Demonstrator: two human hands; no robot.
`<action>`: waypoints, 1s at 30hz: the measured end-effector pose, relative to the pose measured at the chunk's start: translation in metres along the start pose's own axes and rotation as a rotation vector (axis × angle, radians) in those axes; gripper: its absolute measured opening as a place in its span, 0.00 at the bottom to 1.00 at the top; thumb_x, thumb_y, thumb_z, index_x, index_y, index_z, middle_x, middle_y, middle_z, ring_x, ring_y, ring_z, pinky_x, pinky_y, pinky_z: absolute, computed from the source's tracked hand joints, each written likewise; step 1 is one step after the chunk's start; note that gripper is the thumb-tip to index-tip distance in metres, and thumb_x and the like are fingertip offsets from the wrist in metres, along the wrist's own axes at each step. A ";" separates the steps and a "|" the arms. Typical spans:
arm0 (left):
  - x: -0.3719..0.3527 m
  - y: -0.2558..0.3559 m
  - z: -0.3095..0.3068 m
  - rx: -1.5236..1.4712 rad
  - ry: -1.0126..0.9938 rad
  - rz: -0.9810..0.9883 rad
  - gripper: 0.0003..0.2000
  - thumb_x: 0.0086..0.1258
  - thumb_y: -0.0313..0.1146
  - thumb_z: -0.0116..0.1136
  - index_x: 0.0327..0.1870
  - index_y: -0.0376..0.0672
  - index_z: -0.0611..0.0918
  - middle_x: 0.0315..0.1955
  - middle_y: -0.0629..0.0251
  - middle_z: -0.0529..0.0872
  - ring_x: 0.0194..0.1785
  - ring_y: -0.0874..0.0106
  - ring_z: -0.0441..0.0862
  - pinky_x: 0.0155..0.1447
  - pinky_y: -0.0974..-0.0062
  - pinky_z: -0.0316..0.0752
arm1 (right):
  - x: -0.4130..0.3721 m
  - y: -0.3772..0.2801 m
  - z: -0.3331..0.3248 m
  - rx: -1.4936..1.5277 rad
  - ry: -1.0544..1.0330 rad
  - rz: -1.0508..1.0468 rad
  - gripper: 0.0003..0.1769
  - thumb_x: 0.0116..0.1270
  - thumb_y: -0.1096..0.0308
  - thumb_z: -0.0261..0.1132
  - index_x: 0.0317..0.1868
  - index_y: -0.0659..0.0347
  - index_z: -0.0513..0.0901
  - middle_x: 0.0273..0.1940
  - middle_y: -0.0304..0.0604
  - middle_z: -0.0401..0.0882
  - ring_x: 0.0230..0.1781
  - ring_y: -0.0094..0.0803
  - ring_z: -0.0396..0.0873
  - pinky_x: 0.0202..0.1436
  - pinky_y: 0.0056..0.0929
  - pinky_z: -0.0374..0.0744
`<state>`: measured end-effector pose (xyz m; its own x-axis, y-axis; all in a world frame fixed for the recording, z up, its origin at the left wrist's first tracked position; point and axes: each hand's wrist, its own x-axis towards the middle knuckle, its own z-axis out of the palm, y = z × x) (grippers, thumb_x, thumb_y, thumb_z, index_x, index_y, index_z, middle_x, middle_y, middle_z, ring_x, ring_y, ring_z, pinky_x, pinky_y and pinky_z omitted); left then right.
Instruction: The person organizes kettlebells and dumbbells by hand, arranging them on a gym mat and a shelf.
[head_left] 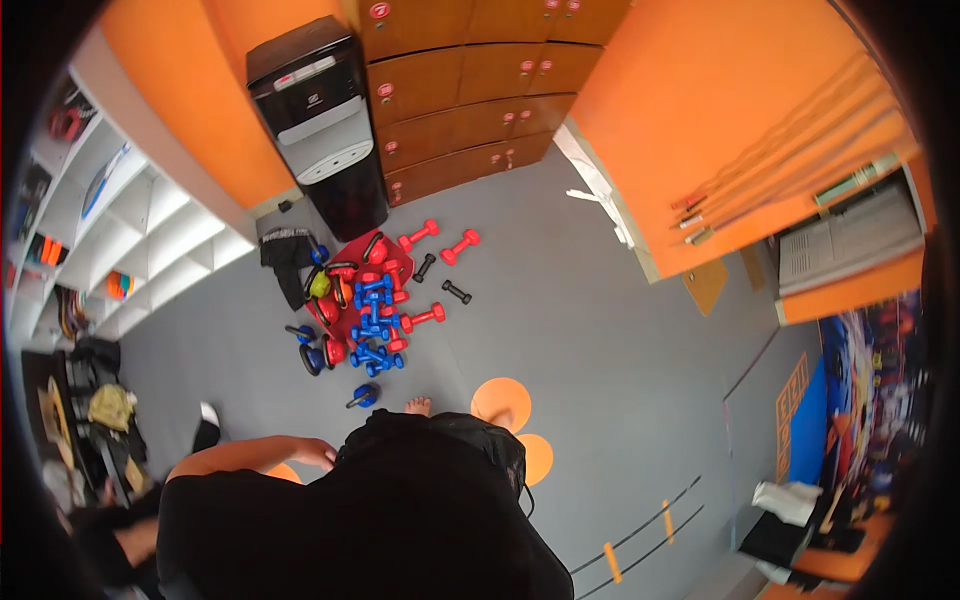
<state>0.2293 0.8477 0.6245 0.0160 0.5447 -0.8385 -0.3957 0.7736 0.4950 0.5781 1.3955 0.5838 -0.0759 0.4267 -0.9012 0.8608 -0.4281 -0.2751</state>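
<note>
White shelves (150, 215) run along the far left wall, with small coloured items in some of the cubbies. Below them, dark bags and clothes (105, 420) lie heaped on the grey floor (600, 330).

The person's left hand (316, 452) comes next. Its bare forearm is bent across the body and the hand rests against the black clothing at the waist. The fingers look curled in, but whether they grip anything cannot be told. The right hand is out of view, hidden below the black top that fills the lower middle.

The blue weight (363, 395) is the thing nearest the left hand. It lies alone on the floor just ahead of the body, beside a bare foot (418, 405). Further ahead is a pile of dumbbells (375, 300), red, blue and a few black. They lie partly on a red mat (403, 262) and partly spilled onto the floor, between the person and a black water dispenser (320, 120). A black garment (285, 255) lies just left of the pile.

Right of the foot, two orange discs (502, 398) lie on the floor close to the body. Brown lockers (470, 70) line the back wall beside the dispenser. An orange wall (720, 110) stands further right, with tape lines (640, 540) on the floor and a white cloth (790, 498) near the right edge
</note>
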 end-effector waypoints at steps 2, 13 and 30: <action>0.019 0.045 0.018 -0.494 0.031 0.048 0.19 0.66 0.34 0.67 0.59 0.46 0.86 0.51 0.74 0.90 0.58 0.74 0.83 0.66 0.64 0.74 | 0.027 -0.053 -0.027 -0.093 -0.042 -0.063 0.10 0.75 0.58 0.61 0.41 0.54 0.77 0.27 0.38 0.76 0.25 0.29 0.76 0.25 0.31 0.76; 0.153 0.179 0.049 -0.899 1.139 0.307 0.10 0.73 0.35 0.61 0.49 0.41 0.79 0.41 0.66 0.82 0.46 0.73 0.80 0.53 0.72 0.76 | 0.250 -0.596 -0.184 -0.498 0.030 -0.823 0.15 0.80 0.57 0.57 0.31 0.50 0.70 0.20 0.33 0.67 0.19 0.25 0.67 0.19 0.29 0.68; 0.146 0.234 0.082 -0.856 1.027 -0.233 0.14 0.71 0.40 0.61 0.47 0.40 0.84 0.45 0.55 0.89 0.55 0.60 0.85 0.60 0.62 0.78 | 0.101 -0.770 0.234 -1.223 -0.635 -0.458 0.27 0.74 0.56 0.64 0.70 0.54 0.74 0.54 0.40 0.82 0.54 0.30 0.78 0.58 0.34 0.76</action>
<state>0.2149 1.1344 0.6369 -0.3775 -0.3465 -0.8588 -0.9257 0.1670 0.3395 -0.2104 1.5817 0.6262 -0.3829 -0.2197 -0.8973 0.5587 0.7184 -0.4144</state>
